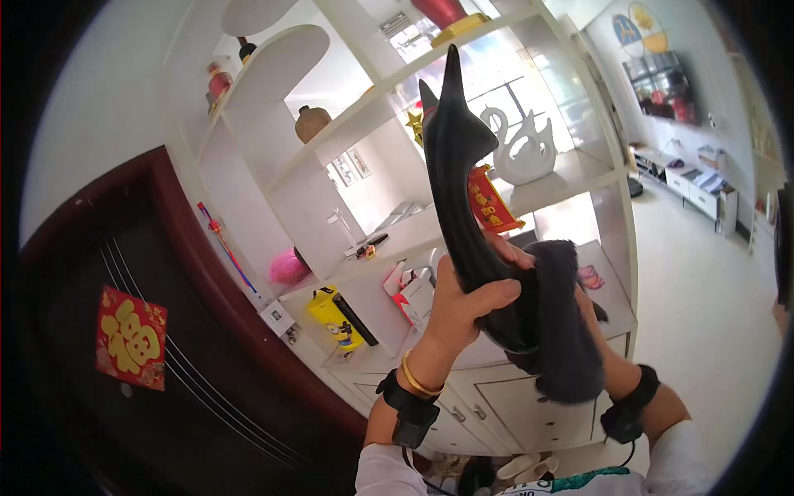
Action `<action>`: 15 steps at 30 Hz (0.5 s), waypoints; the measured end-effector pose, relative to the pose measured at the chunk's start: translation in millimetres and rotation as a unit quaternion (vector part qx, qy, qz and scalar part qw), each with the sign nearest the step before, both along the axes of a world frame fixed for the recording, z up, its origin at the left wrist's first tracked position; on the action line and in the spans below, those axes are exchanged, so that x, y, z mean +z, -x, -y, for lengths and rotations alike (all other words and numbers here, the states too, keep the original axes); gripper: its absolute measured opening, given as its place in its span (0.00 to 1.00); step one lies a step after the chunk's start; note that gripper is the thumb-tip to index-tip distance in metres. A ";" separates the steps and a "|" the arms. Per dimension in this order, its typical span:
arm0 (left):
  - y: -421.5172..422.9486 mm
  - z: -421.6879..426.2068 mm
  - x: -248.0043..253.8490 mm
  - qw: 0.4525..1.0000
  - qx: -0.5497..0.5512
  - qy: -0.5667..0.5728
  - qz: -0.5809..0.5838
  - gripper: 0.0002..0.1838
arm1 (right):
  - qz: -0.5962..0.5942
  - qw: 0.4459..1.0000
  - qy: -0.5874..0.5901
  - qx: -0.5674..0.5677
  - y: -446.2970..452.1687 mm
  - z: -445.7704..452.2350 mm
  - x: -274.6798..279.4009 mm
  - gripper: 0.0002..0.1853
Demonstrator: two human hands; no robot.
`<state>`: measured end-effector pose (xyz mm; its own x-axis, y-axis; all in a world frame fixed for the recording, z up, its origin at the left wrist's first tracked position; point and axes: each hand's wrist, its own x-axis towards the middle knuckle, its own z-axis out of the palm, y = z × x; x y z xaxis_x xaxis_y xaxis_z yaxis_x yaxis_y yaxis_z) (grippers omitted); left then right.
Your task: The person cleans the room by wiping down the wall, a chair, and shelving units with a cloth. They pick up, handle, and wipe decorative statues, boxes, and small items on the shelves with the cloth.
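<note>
A glossy black animal figurine (459,207) with a long curved neck and two pointed tips stands tilted in front of the shelves. My left hand (463,302) is closed around its lower neck, thumb across the front. A dark grey fluffy cloth (566,331) hangs against the figurine's lower right side. My right hand (585,310) is mostly hidden behind this cloth and appears closed on it. Behind the neck shows a small red banner with gold characters (494,202); whether it touches the figurine I cannot tell.
White open shelving (351,112) holds a white swan ornament (525,149), a brown pot (312,124) and a yellow cylinder (341,318). Below are cabinet doors (529,409) and shoes (521,469). A dark door (157,331) stands left; a television (662,83) hangs far right.
</note>
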<state>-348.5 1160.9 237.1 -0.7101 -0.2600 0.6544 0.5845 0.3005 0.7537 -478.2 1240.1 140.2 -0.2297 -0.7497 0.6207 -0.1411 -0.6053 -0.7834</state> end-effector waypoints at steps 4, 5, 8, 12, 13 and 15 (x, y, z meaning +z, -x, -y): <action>0.1 10.1 -11.6 0.999 -0.034 0.020 0.015 0.18 | -0.285 0.941 0.028 -0.182 -8.3 -20.4 16.6 0.22; -0.3 12.1 -12.5 0.996 -0.082 0.019 0.028 0.18 | -0.270 0.948 0.037 -0.165 -9.2 -18.7 13.3 0.22; -0.2 22.1 -16.8 0.986 -0.166 0.010 0.027 0.17 | -0.225 0.967 0.047 -0.114 -12.1 -11.3 2.7 0.22; 4.4 34.1 -27.9 0.957 -0.288 -0.013 -0.036 0.18 | -0.160 0.984 0.052 -0.060 -16.4 2.4 -11.7 0.23; 2.6 35.4 -28.3 0.958 -0.284 -0.015 -0.034 0.18 | -0.141 0.988 0.052 -0.046 -17.7 6.4 -15.6 0.23; -3.6 34.7 -26.9 0.977 -0.211 0.013 -0.009 0.21 | -0.099 0.994 0.051 -0.016 -19.1 16.6 -20.6 0.23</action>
<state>-344.8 1126.2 210.2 -0.7390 0.0698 0.6700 0.6734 0.0484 0.7377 -459.0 1223.4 119.6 -0.1174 -0.6742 0.7291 -0.3069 -0.6737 -0.6723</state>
